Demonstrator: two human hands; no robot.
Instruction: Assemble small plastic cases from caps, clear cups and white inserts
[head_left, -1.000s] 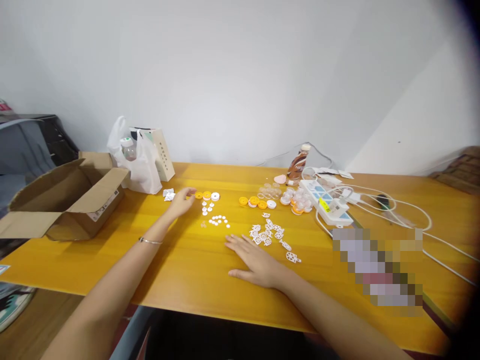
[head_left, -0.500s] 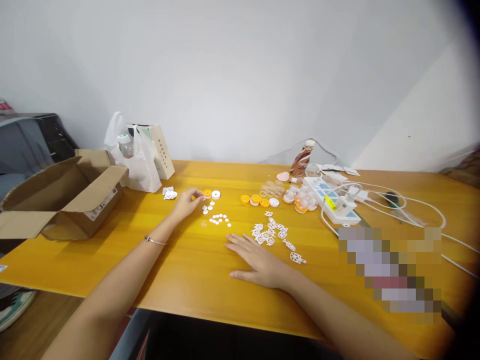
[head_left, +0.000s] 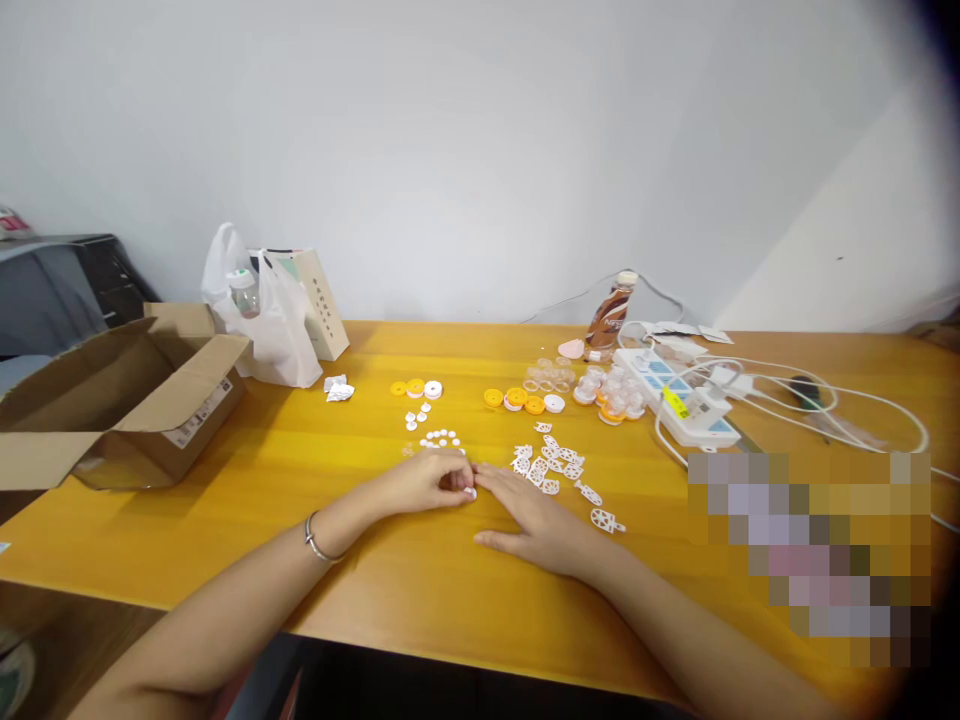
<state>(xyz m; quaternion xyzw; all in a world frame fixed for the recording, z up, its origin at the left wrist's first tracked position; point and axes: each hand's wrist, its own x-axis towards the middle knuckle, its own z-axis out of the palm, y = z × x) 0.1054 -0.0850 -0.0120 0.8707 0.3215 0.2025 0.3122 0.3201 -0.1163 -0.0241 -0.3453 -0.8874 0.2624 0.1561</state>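
Note:
My left hand (head_left: 424,480) rests on the yellow table (head_left: 360,560) with its fingers pinched round a small white disc (head_left: 469,492). My right hand (head_left: 525,520) lies flat beside it, fingers stretched out, fingertips almost meeting the left hand's. Just behind the hands lie several small white discs (head_left: 441,438), and to the right a scatter of white cut-out pieces (head_left: 555,462). Farther back sit yellow and white round caps (head_left: 414,388) and another row of such caps (head_left: 523,401).
An open cardboard box (head_left: 112,400) stands at the left edge, with a white plastic bag (head_left: 262,320) and a cream carton (head_left: 319,305) behind it. A brown bottle (head_left: 609,317), clear small cups (head_left: 611,395), a power strip (head_left: 686,400) and white cables (head_left: 847,410) fill the back right.
My left hand has drawn back from the yellow caps to the table's middle, carrying a small white disc, and now meets my right hand's fingertips. The right hand has barely moved.

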